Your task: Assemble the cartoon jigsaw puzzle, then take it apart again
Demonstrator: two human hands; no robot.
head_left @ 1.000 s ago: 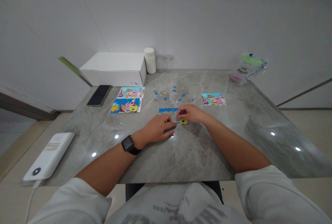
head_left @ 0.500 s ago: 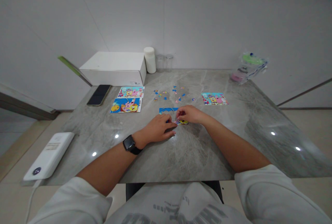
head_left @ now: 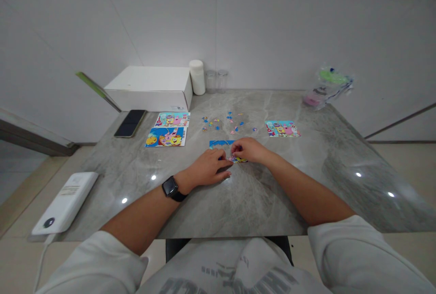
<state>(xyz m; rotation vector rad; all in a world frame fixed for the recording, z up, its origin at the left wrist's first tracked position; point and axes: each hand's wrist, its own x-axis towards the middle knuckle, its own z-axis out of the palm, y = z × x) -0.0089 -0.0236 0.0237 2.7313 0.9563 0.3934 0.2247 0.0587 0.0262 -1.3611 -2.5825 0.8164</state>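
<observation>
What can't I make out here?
All in the head view:
Parts of the small, blue-topped flat puzzle: covered by the left bare hand and right bare hand.
Whether the right hand pinches a piece: its fingers hide this.
Pictures on the scattered multicoloured jigsaw pieces: too small.
White cable's far end: cut off by bottom edge.

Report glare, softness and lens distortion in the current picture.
In the head view, small white glare spots dot the gray tabletop; in the head view, loose puzzle pieces look soft, and detail between the left hand and right hand is unclear; the head view's edges seem stretched.
</observation>
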